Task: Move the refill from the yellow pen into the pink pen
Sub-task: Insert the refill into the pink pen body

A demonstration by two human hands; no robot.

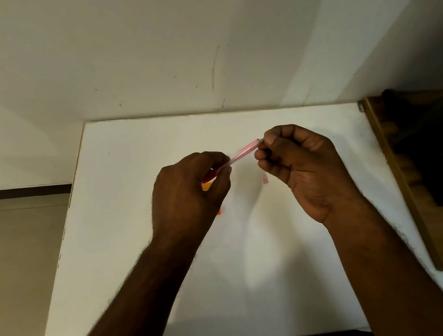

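Observation:
The pink pen (pixel 242 153) is held above the white table (pixel 139 232), slanting up to the right. My left hand (pixel 190 196) grips its lower end, where a red part shows between the fingers. My right hand (pixel 297 164) pinches the pen's upper tip with thumb and fingers. A small pink piece (pixel 265 178) lies on the table under my right hand. Bits of the yellow-orange pen (pixel 206 186) show on the table beneath my left hand, mostly hidden. The refill itself cannot be made out.
The table stands against a white wall (pixel 173 49). A wooden surface (pixel 437 184) with a dark object borders the table on the right. Floor lies past the table's left edge.

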